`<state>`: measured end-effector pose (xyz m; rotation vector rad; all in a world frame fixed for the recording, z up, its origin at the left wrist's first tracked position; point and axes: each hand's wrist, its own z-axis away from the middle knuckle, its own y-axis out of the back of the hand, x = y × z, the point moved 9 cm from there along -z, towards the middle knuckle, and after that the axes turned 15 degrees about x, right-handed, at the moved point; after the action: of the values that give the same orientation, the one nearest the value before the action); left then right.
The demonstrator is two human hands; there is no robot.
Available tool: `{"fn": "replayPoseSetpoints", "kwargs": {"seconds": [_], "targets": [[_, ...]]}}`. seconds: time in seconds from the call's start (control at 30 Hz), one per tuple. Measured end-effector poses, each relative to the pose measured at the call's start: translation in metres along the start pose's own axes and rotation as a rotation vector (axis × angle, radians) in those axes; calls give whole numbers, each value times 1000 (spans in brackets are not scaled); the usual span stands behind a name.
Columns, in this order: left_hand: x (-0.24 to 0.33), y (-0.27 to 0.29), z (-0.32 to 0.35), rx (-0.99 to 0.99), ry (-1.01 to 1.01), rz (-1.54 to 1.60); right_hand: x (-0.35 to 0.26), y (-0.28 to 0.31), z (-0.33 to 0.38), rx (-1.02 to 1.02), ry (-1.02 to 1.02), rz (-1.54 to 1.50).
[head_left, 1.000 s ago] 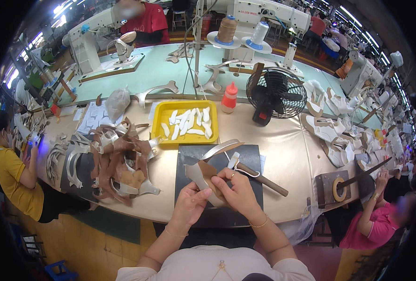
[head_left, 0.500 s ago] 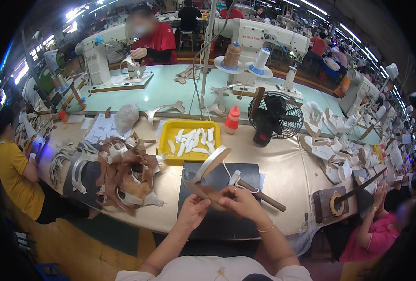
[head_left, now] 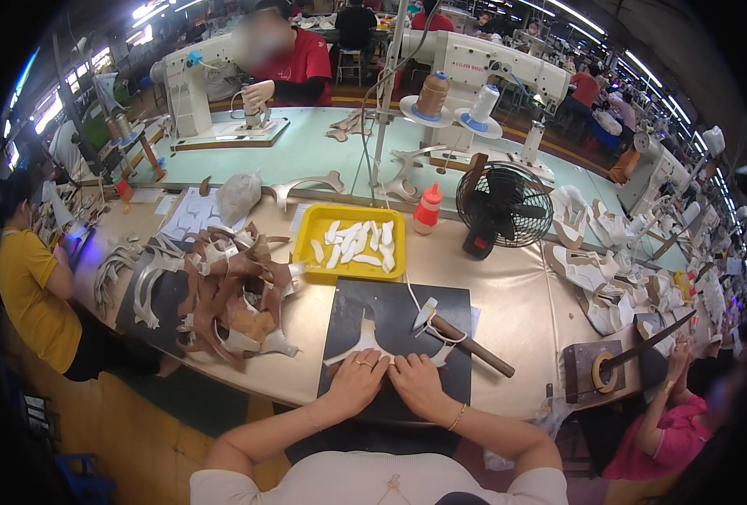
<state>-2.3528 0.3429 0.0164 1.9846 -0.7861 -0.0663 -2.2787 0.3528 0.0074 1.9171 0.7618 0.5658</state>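
Note:
A pale, branched shoe-upper piece (head_left: 365, 338) lies on the black mat (head_left: 352, 295) in front of me, one narrow arm pointing away. My left hand (head_left: 358, 385) and my right hand (head_left: 415, 387) are side by side on its near edge. The fingers of both are bent and closed over the piece, pressing it to the mat; they hide its near part, and the thumbs barely show. Right of them rests a hammer (head_left: 474, 345) with a dark handle, its pale head on the mat and a white cord about it.
Beyond the mat stand a yellow tray (head_left: 309, 252) of white pads, a red bottle (head_left: 428, 208) and a black fan (head_left: 504, 206). Brown and silver pieces (head_left: 230, 295) are heaped left. A block with a tape roll (head_left: 605, 370) sits right. Co-workers work on both sides and opposite.
Both hands have lowered the raised shoe-upper piece onto the mat. It was upright with its brown side showing; now it lies flat, pale side up. The view has shifted slightly.

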Motion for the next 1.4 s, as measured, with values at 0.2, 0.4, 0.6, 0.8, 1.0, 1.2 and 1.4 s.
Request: {"fn": "replayPoseSetpoints", "kwargs": {"seconds": [0.2,0.4,0.6,0.8,1.0,1.2,1.4], "targets": [[8,-25,8,-161,-132,-259,15,9,17,-185,-394,-351],[27,-38,9,-287,-165,-525,29,27,18,5,-374,-427],[-5,-39,-8,-274,-97,-95,30,9,23,143,-361,-319],[-15,-30,-3,-68,-116,176,36,5,28,221,-372,-345],[-23,-32,4,-88,-46,310,38,9,31,266,-389,-381],[-29,-36,-2,-105,117,390,45,1,28,199,-458,-380],[-34,-42,-9,-129,250,490,51,-5,23,135,-543,-397]]}}
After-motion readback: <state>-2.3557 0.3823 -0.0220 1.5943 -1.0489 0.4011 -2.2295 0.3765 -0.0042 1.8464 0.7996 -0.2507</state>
